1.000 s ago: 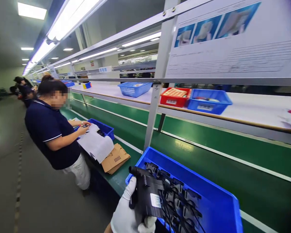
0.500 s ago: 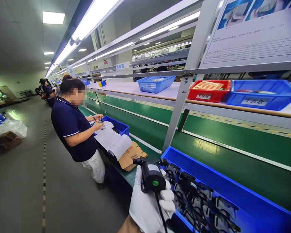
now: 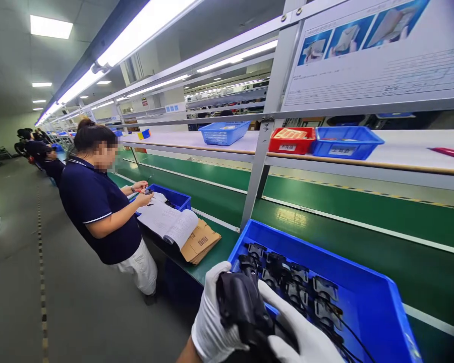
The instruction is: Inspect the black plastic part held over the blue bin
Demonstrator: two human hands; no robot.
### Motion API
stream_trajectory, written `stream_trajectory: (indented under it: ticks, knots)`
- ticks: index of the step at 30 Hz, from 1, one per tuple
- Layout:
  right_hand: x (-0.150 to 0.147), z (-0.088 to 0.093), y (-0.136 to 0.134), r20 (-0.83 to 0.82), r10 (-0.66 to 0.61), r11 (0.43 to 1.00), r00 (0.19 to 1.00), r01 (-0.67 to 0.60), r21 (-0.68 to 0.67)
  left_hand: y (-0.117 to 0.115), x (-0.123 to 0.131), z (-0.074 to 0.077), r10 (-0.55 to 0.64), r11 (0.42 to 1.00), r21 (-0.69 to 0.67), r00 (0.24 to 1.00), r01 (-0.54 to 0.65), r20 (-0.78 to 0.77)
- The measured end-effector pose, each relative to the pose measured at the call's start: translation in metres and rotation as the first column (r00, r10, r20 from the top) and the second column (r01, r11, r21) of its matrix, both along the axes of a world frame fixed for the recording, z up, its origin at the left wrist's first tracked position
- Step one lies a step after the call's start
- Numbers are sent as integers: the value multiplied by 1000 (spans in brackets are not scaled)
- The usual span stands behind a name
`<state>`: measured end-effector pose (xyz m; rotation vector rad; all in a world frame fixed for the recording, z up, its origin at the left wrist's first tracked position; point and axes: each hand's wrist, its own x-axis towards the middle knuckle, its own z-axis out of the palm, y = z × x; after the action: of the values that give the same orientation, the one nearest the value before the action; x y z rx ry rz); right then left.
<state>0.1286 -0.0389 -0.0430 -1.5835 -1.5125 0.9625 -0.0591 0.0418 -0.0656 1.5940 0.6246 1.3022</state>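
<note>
Both my hands wear white gloves at the bottom of the view. My left hand (image 3: 212, 322) wraps round a black device (image 3: 242, 305) with a cable trailing from it. My right hand (image 3: 302, 338) closes on the same device from the right side, fingers over its lower part. Just beyond them sits a blue bin (image 3: 363, 302) on the green bench, filled with several similar black parts and cables (image 3: 302, 290).
A co-worker in a navy shirt (image 3: 94, 206) stands to the left at the bench, handling a small part over papers (image 3: 170, 224), cardboard (image 3: 200, 242) and another blue bin (image 3: 174, 199). The shelf above holds a blue basket (image 3: 223, 132), red tray (image 3: 291, 141) and blue tray (image 3: 344, 143).
My right hand has come into view and taken hold of the black device alongside the left. The device has turned and dropped lower. The view has shifted slightly left.
</note>
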Motion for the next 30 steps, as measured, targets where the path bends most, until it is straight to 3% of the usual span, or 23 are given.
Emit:
stream_trajectory:
  ticks: [2,5,8,10,16,24,28,30]
  knots:
    - [-11,17,6,0,23,1000,1000,-23,-20,-7,2,-7,87,991,106,996,-85,-16]
    - [-26,38,9,-80,30,999,996,-28,21,-16,5,-22,103,980,170,995,-104,18]
    - [-30,48,7,-119,60,997,991,-54,53,-20,4,-30,102,978,181,995,-103,15]
    - [-29,50,5,-121,70,997,990,-65,38,-20,2,-28,94,975,201,996,-91,-7]
    - [-22,46,4,-121,94,995,988,-90,41,-20,1,-4,-8,976,215,999,17,-42]
    - [-11,26,8,-35,99,982,994,-92,162,-15,0,7,-121,982,136,988,133,-91]
    - [-4,21,13,-72,162,958,984,-139,250,-10,0,19,-120,973,174,979,149,-166]
    - [1,16,15,-70,200,936,977,-169,308,-7,-2,21,-105,988,93,982,121,-155]
